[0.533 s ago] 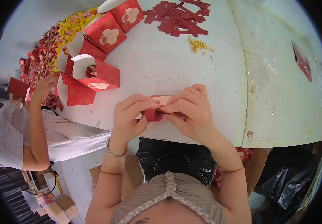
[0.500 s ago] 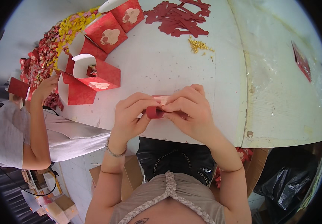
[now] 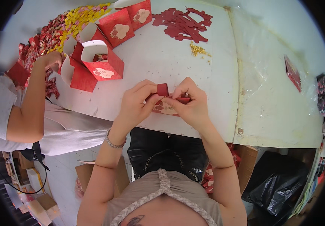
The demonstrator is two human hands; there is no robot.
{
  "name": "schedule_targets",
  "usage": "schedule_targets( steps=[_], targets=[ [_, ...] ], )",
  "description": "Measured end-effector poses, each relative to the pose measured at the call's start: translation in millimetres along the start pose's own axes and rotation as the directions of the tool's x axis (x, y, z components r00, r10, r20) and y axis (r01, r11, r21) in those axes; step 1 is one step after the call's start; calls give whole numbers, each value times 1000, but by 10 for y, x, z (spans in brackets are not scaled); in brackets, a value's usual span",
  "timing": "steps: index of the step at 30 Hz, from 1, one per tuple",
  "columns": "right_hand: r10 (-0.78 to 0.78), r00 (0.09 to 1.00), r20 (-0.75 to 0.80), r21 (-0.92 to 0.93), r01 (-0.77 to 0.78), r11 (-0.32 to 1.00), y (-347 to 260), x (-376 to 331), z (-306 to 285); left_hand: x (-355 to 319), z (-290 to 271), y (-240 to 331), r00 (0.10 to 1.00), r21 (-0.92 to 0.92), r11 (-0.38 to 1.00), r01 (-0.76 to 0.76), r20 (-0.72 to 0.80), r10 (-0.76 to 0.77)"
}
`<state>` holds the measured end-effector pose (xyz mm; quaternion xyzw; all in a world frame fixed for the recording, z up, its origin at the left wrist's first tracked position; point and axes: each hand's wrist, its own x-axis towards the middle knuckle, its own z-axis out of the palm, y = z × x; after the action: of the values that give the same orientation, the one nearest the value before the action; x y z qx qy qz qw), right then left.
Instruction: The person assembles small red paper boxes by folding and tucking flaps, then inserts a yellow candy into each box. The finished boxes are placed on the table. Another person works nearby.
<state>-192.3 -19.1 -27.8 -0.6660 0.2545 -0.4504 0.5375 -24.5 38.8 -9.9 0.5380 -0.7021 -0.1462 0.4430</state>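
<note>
Over the near edge of the white table, my two hands hold a small red paper box (image 3: 165,108) with a pale printed label on its side. My left hand (image 3: 135,103) is closed on the box's left top edge, beside a dark red strip (image 3: 162,89) that stands up in a curl. Thumb and fingers of my right hand (image 3: 192,105) pinch the box's top edge on the right. The fingertips hide where strip and box meet. Beyond them lie a heap of matching dark red strips (image 3: 183,25) and a small pile of gold fasteners (image 3: 199,50).
Several open red boxes (image 3: 104,64) stand at the left, near piled yellow wrapped pieces (image 3: 80,18). A co-worker's hand (image 3: 53,60) reaches among them. A flat red packet (image 3: 292,74) lies at the right. Below the table are a carton (image 3: 248,160) and a black plastic bag (image 3: 277,182).
The box has been turned, so its labelled side now faces me. The strip's curl has gone from the near side to the far side. The whole view has shifted slightly.
</note>
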Motion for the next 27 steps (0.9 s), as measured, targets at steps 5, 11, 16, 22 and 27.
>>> schedule_targets(
  steps=[5, 11, 16, 22, 27],
  targets=[
    [58, 998, 7, -35, -58, 998, -98, -35, 7, -53, -10, 48, 1000, -52, 998, 19, 12, -18],
    [-72, 995, 70, -241, 87, 967, -173, 46, -39, -76, 57, 71, 997, -24, 999, -45, -56, 44],
    [-229, 968, -107, -395, 170, 903, -105, -127, 114, -130, 144, 9, 992, -29, 998, -53, -112, 49],
    [-104, 995, 2, -409, 95, 908, -362, -188, -329, 32, -216, -116, 950, 197, 978, 65, -312, 0],
    [422, 692, 587, -666, 115, 737, -1061, -383, -1402, 28, -983, -590, 982, 881, 470, 45, -125, 140]
  ],
)
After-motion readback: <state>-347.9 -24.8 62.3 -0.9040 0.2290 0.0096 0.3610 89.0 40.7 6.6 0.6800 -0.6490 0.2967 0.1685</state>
